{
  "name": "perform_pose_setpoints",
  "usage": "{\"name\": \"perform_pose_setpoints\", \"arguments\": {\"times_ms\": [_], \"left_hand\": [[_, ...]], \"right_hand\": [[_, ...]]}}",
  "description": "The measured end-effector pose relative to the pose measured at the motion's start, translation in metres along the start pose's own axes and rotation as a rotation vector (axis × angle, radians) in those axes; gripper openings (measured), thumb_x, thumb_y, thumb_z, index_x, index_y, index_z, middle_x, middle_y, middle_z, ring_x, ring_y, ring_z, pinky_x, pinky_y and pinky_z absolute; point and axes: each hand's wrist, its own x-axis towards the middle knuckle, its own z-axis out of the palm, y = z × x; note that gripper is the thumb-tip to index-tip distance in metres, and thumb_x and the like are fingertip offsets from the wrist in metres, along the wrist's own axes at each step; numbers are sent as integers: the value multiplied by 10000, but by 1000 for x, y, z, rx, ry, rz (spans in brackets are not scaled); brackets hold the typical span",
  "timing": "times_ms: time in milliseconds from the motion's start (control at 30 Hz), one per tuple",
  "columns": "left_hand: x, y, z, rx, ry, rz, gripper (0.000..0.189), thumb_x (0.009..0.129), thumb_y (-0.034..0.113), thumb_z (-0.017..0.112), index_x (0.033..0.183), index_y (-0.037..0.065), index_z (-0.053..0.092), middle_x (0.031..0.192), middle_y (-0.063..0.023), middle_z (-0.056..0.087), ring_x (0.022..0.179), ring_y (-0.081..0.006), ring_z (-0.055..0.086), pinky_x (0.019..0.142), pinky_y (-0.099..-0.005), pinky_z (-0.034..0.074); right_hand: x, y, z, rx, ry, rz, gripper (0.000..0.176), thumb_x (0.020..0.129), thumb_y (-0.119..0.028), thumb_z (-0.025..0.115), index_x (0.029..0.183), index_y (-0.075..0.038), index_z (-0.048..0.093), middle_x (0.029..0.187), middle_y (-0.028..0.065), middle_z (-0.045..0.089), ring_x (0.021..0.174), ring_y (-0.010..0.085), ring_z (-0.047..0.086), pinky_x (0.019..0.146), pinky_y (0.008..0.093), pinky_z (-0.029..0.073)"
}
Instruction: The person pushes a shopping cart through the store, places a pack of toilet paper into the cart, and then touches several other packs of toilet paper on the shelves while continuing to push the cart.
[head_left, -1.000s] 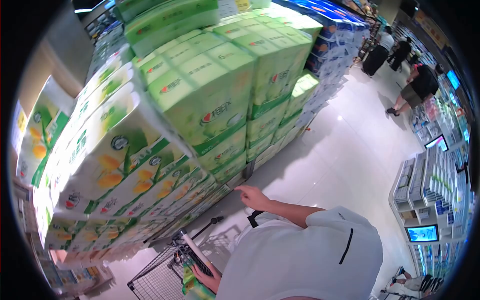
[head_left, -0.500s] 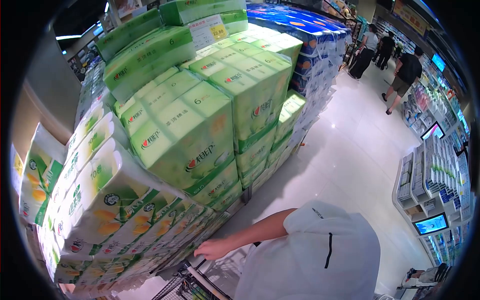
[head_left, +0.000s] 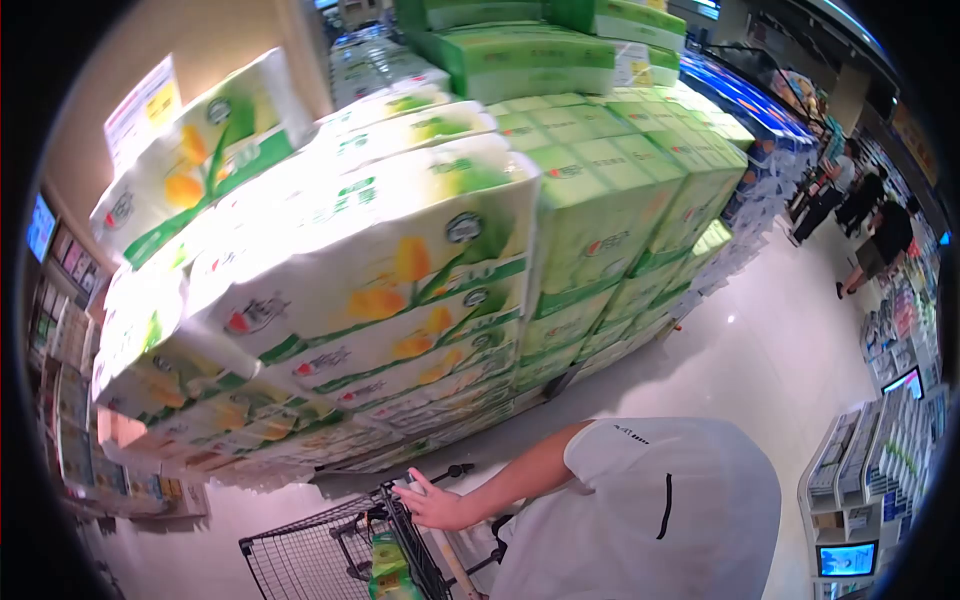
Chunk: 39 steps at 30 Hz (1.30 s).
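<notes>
My right hand [head_left: 437, 503] lies at the near end of a shopping cart's handle. Its fingers are stretched and spread, with nothing seen in them; contact with the bar is hard to judge. Beneath and left of it is the black wire shopping cart [head_left: 300, 545]. A green package [head_left: 393, 568] sits in the cart by the handle. My right arm comes out of a white short-sleeved shirt [head_left: 640, 510]. My left hand is out of view.
Beyond the cart stands a tall stack of white toilet-roll packs [head_left: 400, 290]. Green tissue packs [head_left: 600, 200] adjoin it, with blue packs [head_left: 765, 120] further back. Along the right run shelves [head_left: 850, 460] with screens. Several people stand or walk in the far aisle [head_left: 760, 310].
My view has swung left, so the stacks sit further right and more of the cart shows. My right hand's fingers have gone from curled at the handle to spread.
</notes>
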Motion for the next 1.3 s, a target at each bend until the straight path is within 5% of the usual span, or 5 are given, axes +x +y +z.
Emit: {"name": "perform_pose_setpoints", "arguments": {"times_ms": [200,367,500,700,1300], "left_hand": [[-14,-76,-13,-103,-69,-203,406,838,312,748,1109,19,672,1001,-267,698,967,-431,690,860,-525,542],[-34,-147,-15,-216,-22,-411,384,830,315,752,1074,26,688,952,-262,715,926,-430,708,830,-528,557],[-21,-198,11,-146,471,-365,229,795,296,737,829,74,698,685,-196,694,683,-417,707,650,-543,567],[10,-249,-30,-196,410,-492,242,794,312,734,865,80,728,745,-194,717,728,-384,726,700,-511,588],[89,-512,-151,38,405,-555,228,781,369,699,845,160,765,756,-138,729,722,-349,726,686,-483,593]], "right_hand": [[69,-13,7,-62,0,-109,189,867,-209,587,958,-66,670,1136,198,641,1403,399,443,1122,855,77],[153,-16,21,46,-201,-281,199,683,-255,705,819,-109,709,819,101,705,867,268,665,991,392,434],[222,-41,6,-6,-484,-338,210,573,-290,743,705,-127,738,734,111,714,747,309,703,816,405,523],[338,-68,14,-28,-785,-624,300,592,-310,683,750,-66,757,780,178,729,800,372,721,705,471,577],[529,-186,64,85,-530,-522,281,703,-276,623,821,-62,762,812,171,736,782,384,723,700,484,597]]}}
